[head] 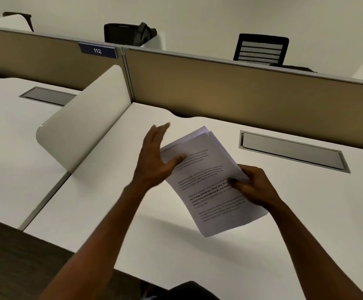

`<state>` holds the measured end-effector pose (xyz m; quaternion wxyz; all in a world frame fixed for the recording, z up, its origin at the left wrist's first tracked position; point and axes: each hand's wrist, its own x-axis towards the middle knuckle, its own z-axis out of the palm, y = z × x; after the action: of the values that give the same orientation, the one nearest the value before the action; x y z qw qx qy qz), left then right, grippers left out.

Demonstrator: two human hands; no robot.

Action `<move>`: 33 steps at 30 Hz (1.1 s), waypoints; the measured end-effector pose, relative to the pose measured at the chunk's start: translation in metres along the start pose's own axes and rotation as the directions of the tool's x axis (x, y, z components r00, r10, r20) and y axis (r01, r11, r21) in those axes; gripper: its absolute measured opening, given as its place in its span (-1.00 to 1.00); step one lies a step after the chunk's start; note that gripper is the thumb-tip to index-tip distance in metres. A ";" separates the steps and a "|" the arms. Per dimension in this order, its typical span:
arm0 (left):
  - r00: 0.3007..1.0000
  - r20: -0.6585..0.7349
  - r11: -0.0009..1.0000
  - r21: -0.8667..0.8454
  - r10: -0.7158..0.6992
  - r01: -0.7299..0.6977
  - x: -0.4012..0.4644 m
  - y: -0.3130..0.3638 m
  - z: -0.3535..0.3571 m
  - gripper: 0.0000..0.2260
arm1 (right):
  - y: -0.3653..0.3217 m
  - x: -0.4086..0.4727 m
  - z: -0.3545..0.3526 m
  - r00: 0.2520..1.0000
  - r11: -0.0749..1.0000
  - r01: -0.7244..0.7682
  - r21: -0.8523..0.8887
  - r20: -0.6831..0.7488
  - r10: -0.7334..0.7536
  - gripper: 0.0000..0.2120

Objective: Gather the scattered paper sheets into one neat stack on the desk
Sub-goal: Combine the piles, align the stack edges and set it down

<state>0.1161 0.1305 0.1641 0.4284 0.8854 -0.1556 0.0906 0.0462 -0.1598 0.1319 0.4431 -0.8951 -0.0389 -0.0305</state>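
At frame centre, a right hand [255, 187] pinches the paper sheets [210, 180] above the white desk [284, 245] while the open left hand [156, 156] flattens one edge; squaring the splayed far corners before lowering looks wise.

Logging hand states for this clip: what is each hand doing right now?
Left hand: open, fingers straight, thumb touching the papers.
Right hand: pinches the papers at their right edge, holding them above the desk.
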 end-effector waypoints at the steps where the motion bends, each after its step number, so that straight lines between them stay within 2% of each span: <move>1: 0.995 0.081 0.998 0.013 0.057 -0.058 0.010 0.006 -0.010 -0.18 | -0.002 0.002 0.000 1.000 1.000 0.016 -0.011 0.027 -0.016 -0.77; 2: 0.984 0.154 0.996 0.009 0.087 -0.089 0.019 0.011 -0.018 -0.22 | -0.004 0.005 0.000 0.998 0.999 0.037 -0.024 0.052 -0.036 -0.80; 4: 0.955 0.290 0.998 -0.026 0.065 -0.060 0.032 0.013 -0.030 -0.34 | -0.009 0.008 -0.001 0.993 0.996 0.078 -0.043 0.088 -0.074 -0.80; 7: 0.901 0.433 0.998 -0.070 0.033 -0.003 0.036 0.008 -0.034 -0.65 | -0.016 0.011 -0.007 0.990 0.994 0.094 -0.059 0.114 -0.087 -0.75; 9: 0.900 0.436 0.989 -0.140 0.018 0.048 0.031 0.006 -0.028 -0.79 | -0.018 0.011 -0.010 0.988 0.996 0.076 -0.055 0.140 -0.067 -0.79; 12: 0.922 0.388 0.977 -0.196 0.000 0.082 0.019 0.001 -0.018 -0.81 | -0.017 0.010 -0.020 0.955 0.999 0.016 -0.035 0.296 -0.005 -0.81; 14: 0.932 0.363 0.965 -0.242 -0.002 0.096 0.011 -0.008 -0.016 -0.81 | -0.008 0.005 -0.036 0.891 0.995 -0.092 0.033 0.450 0.068 -0.71; 16: 0.943 0.331 0.936 -0.318 -0.040 0.151 0.002 -0.020 -0.018 -0.80 | 0.010 -0.008 -0.051 0.859 0.957 -0.223 0.185 0.501 0.103 -0.58; 18: 0.946 0.311 0.884 -0.411 -0.092 0.222 -0.006 -0.031 -0.020 -0.79 | 0.034 -0.025 -0.050 0.881 0.855 -0.325 0.405 0.459 0.118 -0.48; 20: 0.939 0.311 0.820 -0.491 -0.149 0.293 -0.013 -0.041 -0.018 -0.80 | 0.050 -0.041 -0.033 0.893 0.690 -0.399 0.604 0.425 0.145 -0.40; 22: 0.930 0.312 0.768 -0.540 -0.196 0.343 -0.020 -0.046 -0.013 -0.83 | 0.046 -0.048 -0.012 0.918 0.598 -0.387 0.702 0.357 0.174 -0.41; 24: 0.916 0.328 0.718 -0.579 -0.229 0.387 -0.026 -0.050 -0.006 -0.81 | 0.034 -0.045 0.003 0.948 0.592 -0.317 0.741 0.225 0.225 -0.51; 27: 0.903 0.351 0.701 -0.578 -0.248 0.418 -0.031 -0.062 0.000 -0.72 | 0.025 -0.037 0.015 0.939 0.628 -0.264 0.732 0.046 0.342 -0.68; 30: 0.891 0.375 0.740 -0.516 -0.256 0.430 -0.032 -0.076 0.006 -0.77 | 0.028 -0.034 0.021 0.920 0.710 -0.264 0.652 -0.052 0.389 -0.80; 33: 0.880 0.375 0.726 -0.512 -0.293 0.460 -0.037 -0.084 0.014 -0.83 | 0.035 -0.032 0.025 0.917 0.750 -0.271 0.603 -0.075 0.391 -0.84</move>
<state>0.1115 0.1757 0.0836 0.6645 0.7256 -0.0477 -0.1722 0.0180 -0.1618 0.0863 0.6948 -0.7013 0.1576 -0.0260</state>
